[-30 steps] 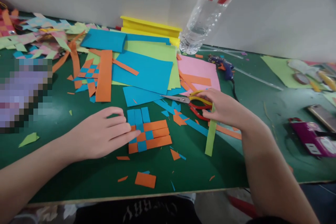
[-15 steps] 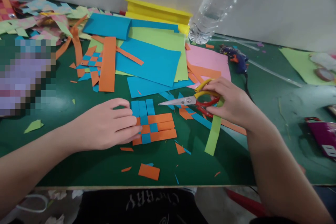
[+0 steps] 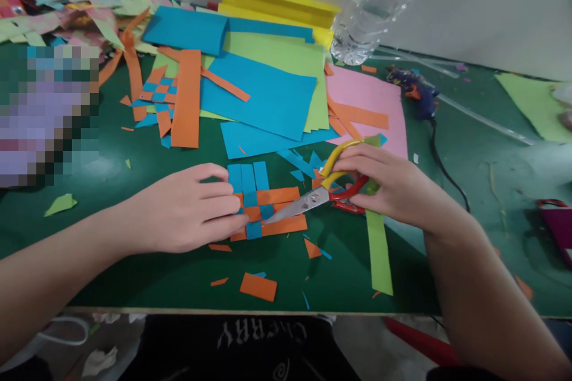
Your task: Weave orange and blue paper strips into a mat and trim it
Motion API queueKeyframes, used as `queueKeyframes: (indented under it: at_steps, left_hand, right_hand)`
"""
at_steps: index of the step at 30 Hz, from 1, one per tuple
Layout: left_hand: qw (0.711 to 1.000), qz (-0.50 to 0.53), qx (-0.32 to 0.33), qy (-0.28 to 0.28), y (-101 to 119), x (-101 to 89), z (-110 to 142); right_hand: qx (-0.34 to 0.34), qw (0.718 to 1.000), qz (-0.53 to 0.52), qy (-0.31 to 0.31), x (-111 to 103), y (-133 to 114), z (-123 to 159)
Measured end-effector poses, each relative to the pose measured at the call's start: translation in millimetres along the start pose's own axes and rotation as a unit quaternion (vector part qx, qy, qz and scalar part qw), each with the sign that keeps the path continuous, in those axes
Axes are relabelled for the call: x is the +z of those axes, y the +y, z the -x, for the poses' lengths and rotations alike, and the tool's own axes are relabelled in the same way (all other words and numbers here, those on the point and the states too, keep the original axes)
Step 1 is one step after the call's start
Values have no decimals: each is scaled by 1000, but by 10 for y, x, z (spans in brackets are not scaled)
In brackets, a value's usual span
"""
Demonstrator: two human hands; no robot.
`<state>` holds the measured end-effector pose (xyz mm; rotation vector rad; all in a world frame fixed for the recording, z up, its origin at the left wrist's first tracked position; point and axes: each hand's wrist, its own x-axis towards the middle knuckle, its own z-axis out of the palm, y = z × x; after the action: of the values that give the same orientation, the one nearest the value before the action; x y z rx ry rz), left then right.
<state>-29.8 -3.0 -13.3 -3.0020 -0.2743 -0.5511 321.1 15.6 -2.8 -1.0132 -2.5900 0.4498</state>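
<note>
My left hand (image 3: 185, 211) lies with curled fingers on the left side of a small weave of blue and orange paper strips (image 3: 281, 224), holding it against the table and hiding that edge. Three blue ends stick out upward and the orange ends reach right. In my right hand (image 3: 384, 184) are scissors (image 3: 313, 199) with yellow and red handles. Their blades look closed and lie over the weave, the tip near its lower blue square. A light green paper strip (image 3: 378, 250) hangs down from under my right fingers.
Blue sheets (image 3: 263, 95), a wide orange strip (image 3: 186, 98) and pink paper (image 3: 364, 92) lie behind the weave. A water bottle (image 3: 364, 18) stands by the wall. At right are a glue gun (image 3: 420, 98) and its cord. Paper scraps (image 3: 259, 287) dot the front.
The scissors have swung left and down, so their tip went from beside the blue ends to over the weave. The green strip hangs lower. My left hand keeps its place on the weave.
</note>
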Motion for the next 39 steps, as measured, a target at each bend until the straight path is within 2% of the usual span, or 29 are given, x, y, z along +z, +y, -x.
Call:
queueKeyframes:
  at_steps: [8,12,32,39]
  left_hand:
    - [998,-46,-29,-15,-124,-140,66]
    - [999,-23,-21,-27,-110,-106,68]
    - [999,14,-11,-43,-83,-24,67]
    - [996,64,-40,-50,-54,-12,76]
  right_hand:
    - [40,999,24,-11,-32,16,3]
    - [56,998,26,-10,-16,26,-3]
    - [40,997,62,-24,36,41,16]
    - [55,997,54,-26,32,34,21]
